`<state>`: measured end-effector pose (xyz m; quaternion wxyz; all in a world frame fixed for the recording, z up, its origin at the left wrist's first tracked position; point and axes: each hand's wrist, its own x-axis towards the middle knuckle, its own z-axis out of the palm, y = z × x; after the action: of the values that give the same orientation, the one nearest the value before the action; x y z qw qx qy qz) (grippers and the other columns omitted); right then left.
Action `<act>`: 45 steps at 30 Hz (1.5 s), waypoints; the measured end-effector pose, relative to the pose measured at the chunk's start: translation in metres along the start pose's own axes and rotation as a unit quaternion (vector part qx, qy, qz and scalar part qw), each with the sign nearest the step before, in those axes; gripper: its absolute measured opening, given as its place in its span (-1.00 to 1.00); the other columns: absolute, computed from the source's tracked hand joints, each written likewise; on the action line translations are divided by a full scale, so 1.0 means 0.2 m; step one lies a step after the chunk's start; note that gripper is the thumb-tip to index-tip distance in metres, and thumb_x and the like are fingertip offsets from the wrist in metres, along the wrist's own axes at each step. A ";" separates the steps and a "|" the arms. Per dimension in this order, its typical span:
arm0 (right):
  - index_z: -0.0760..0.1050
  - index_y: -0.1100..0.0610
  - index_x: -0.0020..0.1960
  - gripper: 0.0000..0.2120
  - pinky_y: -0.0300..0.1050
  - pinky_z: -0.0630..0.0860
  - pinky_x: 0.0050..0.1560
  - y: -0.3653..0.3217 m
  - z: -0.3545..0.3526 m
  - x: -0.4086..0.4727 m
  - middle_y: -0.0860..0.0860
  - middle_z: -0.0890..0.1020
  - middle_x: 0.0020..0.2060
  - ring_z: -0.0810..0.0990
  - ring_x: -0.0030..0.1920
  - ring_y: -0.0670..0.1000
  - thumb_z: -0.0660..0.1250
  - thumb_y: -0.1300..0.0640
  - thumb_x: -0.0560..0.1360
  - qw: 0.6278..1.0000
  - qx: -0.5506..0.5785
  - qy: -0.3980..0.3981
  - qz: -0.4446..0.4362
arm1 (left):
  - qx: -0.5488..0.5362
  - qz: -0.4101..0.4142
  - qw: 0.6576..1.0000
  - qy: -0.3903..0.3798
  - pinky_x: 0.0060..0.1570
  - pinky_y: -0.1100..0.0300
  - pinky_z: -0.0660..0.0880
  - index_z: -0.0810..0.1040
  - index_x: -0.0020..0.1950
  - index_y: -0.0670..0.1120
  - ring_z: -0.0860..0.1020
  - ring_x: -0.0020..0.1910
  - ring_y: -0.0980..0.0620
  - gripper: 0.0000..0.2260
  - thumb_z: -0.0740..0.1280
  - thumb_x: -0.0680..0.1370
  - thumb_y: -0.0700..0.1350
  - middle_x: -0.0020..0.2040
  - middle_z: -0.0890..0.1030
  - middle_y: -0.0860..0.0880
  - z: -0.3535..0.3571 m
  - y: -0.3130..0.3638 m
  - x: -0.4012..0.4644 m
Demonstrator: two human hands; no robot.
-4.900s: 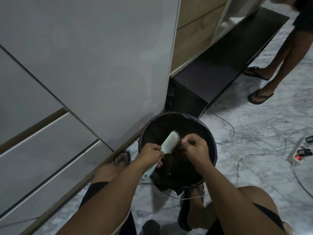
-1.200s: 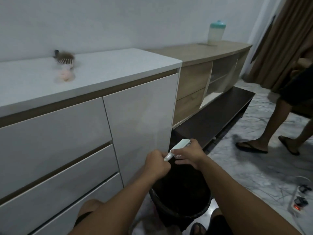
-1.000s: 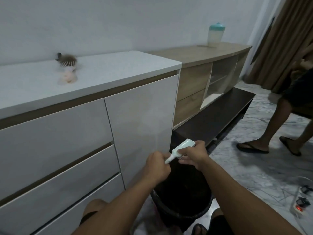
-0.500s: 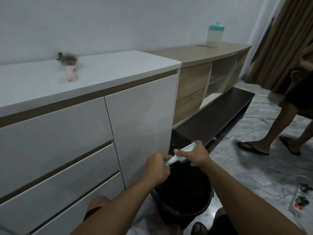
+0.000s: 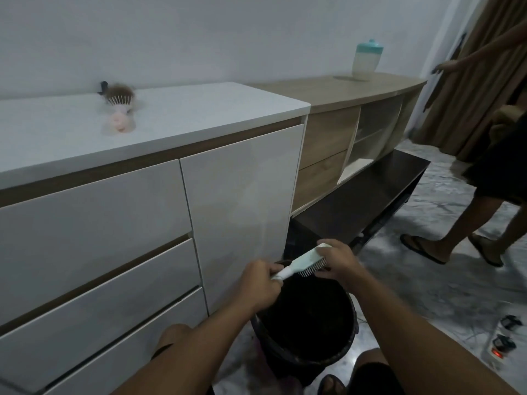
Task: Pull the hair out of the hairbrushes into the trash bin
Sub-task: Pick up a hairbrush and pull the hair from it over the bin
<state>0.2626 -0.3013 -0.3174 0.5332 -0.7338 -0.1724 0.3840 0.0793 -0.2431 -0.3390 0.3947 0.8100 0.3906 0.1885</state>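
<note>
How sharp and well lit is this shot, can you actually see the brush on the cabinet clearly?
Head view: dim, flat indoor light. The pink hairbrush on the white cabinet top is soft and smeared, its hair clump indistinct. The mint hairbrush held by the left hand and right hand is sharper. The trash bin interior is near black. Wide-angle bending curves the cabinet edges.

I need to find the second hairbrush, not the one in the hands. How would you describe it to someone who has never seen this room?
Look at the white cabinet top along the wall, left of the wooden counter. Near its back edge lies a pink brush, handle toward the camera. Its head is full of brown hair, and it is the only thing there besides a small dark object just behind it.
</note>
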 end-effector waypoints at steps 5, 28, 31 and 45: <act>0.07 -0.09 0.46 -0.10 0.24 0.58 0.15 0.08 0.09 -0.03 0.13 0.42 0.18 0.52 0.19 0.18 0.57 0.19 0.34 0.998 0.017 -0.053 -0.011 | -0.054 -0.029 0.998 -0.002 -0.32 0.11 0.38 0.74 -0.02 -0.07 0.49 -0.38 0.01 -0.67 0.28 0.33 -0.07 -0.38 0.56 -0.05 0.01 -0.01 0.03; 0.23 0.00 0.51 -0.15 -0.02 0.57 -0.13 0.04 0.11 -0.02 0.09 0.58 0.24 0.63 0.09 0.11 0.57 0.23 0.34 0.988 0.007 -0.130 -0.080 | -0.252 -0.181 0.946 -0.090 -0.66 0.26 0.39 0.46 -0.18 -0.23 0.50 -0.66 0.02 -0.82 0.24 0.61 -0.23 -0.41 0.53 -0.15 -0.09 0.06 0.03; 0.14 -0.06 0.54 0.02 -0.03 0.57 -0.16 0.03 0.12 -0.02 0.07 0.54 0.28 0.60 0.17 0.14 0.62 0.26 0.25 0.987 -0.047 -0.125 -0.085 | -0.253 -0.191 0.942 -0.108 -0.68 0.31 0.29 0.47 -0.26 -0.22 0.40 -0.71 0.06 -0.73 0.21 0.64 -0.20 -0.53 0.49 -0.07 -0.13 0.09 0.02; 0.60 0.16 -0.20 -0.89 -0.07 0.61 -0.19 -0.05 0.04 0.08 0.19 0.66 -0.14 0.63 -0.12 0.10 0.40 0.21 0.51 0.994 0.016 0.041 -0.104 | -0.198 -0.152 0.961 -0.114 -0.68 0.32 0.25 0.57 -0.18 -0.18 0.35 -0.70 0.06 -0.83 0.25 0.58 -0.22 -0.44 0.50 -0.09 -0.12 0.03 0.01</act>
<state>0.2678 -0.2816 -0.3152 0.5890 -0.7180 -0.2198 0.2987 0.0680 -0.2319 -0.3199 0.6136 0.6626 0.4162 0.1061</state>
